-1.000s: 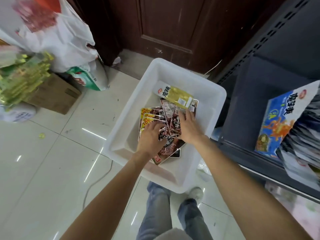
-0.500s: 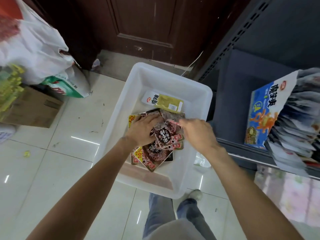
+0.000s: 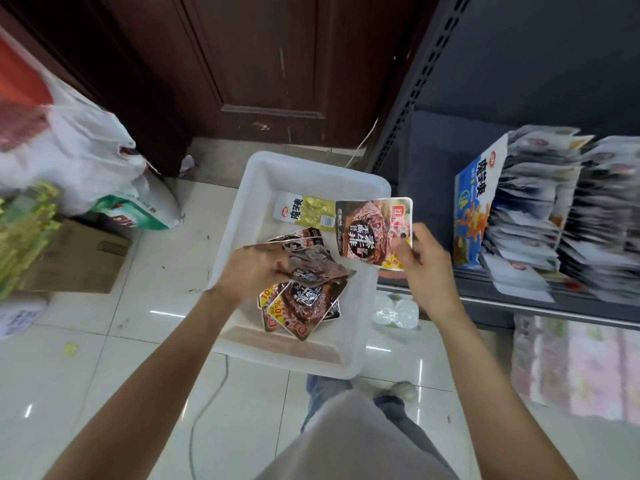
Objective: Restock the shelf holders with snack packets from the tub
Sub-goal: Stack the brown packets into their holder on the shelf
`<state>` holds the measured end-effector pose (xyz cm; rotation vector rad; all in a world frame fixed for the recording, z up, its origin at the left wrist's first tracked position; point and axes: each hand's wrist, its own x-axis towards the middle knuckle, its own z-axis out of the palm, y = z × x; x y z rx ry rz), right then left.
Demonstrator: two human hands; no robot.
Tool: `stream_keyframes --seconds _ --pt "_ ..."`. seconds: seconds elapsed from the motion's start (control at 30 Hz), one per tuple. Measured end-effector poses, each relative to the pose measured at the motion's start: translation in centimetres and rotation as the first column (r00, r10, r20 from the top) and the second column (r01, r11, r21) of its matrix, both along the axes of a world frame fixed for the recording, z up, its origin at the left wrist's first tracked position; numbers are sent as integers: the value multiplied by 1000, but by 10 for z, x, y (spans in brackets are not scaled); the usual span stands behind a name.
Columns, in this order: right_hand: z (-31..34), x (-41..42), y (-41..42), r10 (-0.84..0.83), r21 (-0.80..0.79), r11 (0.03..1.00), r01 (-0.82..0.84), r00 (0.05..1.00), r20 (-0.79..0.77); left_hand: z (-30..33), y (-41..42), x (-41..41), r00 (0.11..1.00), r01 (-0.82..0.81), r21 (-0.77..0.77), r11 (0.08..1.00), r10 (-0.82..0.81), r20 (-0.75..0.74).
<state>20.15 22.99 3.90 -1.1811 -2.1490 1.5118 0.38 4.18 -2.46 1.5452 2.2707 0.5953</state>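
Head view: right hand (image 3: 427,268) grip pinches steak packet (image 3: 372,232) — left hand (image 3: 258,268) grip clutches blurred packets (image 3: 317,268) over tub (image 3: 242,216).

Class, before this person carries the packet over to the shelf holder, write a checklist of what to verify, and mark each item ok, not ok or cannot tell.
1. Right hand pinches one dark meat packet, lifted above the tub: ok.
2. Left hand holds further packets: ok.
3. Grip firm: cannot tell, blurred.
4. Free slot in the blue shelf holder: cannot tell.
5. Packet matches that holder's print: cannot tell.
6. Tub still stocked: ok.
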Motion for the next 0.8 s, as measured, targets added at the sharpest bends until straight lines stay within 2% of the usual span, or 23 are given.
stream_keyframes --seconds 0.07,0.17,0.2,0.27,0.3,0.37,0.57,0.7,0.73,0.8 --pt "8 8 -1 -21 -93 996 13 996 -83 15 -2 5 999 -19 -30 999 20 51" --pt "21 20 -3 -83 -42 996 76 974 -210 35 -2 13 943 -293 86 952 273 192" --pt "26 23 -3 -116 -15 993 116 961 -250 41 -1 15 879 -411 94 907 366 306" --pt "35 29 -3 -193 -18 980 198 927 -322 50 1 20 666 -603 72 794 452 593" --pt "39 31 -3 -224 -39 974 225 909 -350 53 1 21 571 -657 61 751 443 691" --pt "46 33 -2 -250 -69 968 243 889 -384 60 0 23 493 -700 62 711 419 763" --pt "63 44 2 -242 -58 969 240 876 -418 80 10 34 436 -727 101 679 343 832" --pt "77 71 18 -265 -66 963 263 866 -425 108 35 51 328 -747 136 651 183 927" --pt "82 81 24 -259 -51 963 264 864 -432 116 46 59 319 -746 142 650 163 934" --pt "93 107 37 -253 -9 960 279 855 -454 133 73 79 356 -731 172 660 154 922"
